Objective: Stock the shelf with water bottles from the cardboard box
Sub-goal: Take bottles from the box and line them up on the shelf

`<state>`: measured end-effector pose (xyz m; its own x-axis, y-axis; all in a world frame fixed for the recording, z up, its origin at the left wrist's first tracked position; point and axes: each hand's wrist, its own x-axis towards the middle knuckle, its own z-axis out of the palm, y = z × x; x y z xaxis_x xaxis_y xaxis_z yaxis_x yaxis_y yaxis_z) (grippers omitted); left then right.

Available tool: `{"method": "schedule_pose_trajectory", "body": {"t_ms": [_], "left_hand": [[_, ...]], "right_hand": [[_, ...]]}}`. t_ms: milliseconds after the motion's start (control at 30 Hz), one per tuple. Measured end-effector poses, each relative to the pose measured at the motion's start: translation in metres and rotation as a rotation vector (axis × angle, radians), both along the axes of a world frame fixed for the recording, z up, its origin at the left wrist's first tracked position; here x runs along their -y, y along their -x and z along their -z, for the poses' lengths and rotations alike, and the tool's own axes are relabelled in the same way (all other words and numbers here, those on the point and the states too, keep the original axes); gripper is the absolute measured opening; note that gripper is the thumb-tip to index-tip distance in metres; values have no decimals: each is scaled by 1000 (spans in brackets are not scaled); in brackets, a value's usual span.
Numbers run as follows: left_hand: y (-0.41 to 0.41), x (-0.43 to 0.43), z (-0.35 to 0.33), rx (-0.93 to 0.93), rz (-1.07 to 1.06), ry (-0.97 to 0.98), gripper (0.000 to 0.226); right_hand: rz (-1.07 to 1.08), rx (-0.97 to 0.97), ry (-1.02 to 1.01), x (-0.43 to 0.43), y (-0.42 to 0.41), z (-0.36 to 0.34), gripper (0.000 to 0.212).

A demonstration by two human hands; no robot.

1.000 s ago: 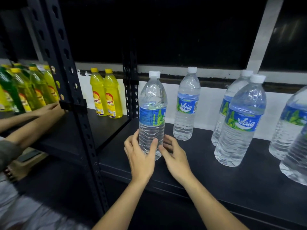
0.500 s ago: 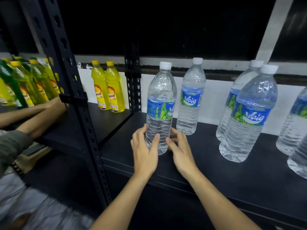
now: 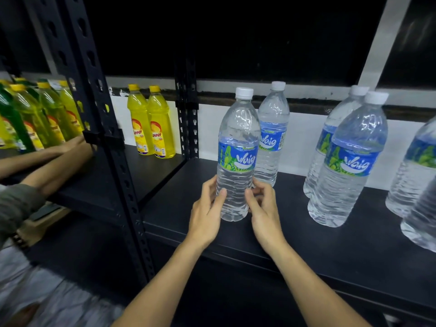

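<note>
Clear water bottle (image 3: 236, 161) upright on black shelf (image 3: 295, 234)

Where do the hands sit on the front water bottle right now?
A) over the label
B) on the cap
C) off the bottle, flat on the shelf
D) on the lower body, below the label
D: the left hand and right hand both hold the water bottle by its ribbed lower body, under the blue label, with the bottle upright on the shelf.
</note>
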<state>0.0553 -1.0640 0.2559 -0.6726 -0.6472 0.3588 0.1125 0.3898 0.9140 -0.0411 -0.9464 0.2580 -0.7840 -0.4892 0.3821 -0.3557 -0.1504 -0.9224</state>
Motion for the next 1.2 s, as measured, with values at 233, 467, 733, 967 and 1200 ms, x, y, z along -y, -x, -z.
{"method": "schedule_pose_trajectory", "body": {"t_ms": [233, 467, 733, 967, 1200], "left_hand": [[1, -2, -4, 99, 172, -60, 35], [1, -25, -21, 17, 91, 59, 44], [52, -52, -85, -216, -59, 176, 79], [67, -58, -82, -308, -234, 156, 77], [66, -57, -81, -307, -237, 167, 71]], "right_hand": [[-134, -48, -87, -27, 9, 1, 63], [-20, -177, -182, -38, 9, 1, 68], [-94, -164, -179, -39, 8, -3, 62], [-77, -186, -175, -39, 7, -6, 62], [-65, -195, -180, -37, 8, -6, 61]]}}
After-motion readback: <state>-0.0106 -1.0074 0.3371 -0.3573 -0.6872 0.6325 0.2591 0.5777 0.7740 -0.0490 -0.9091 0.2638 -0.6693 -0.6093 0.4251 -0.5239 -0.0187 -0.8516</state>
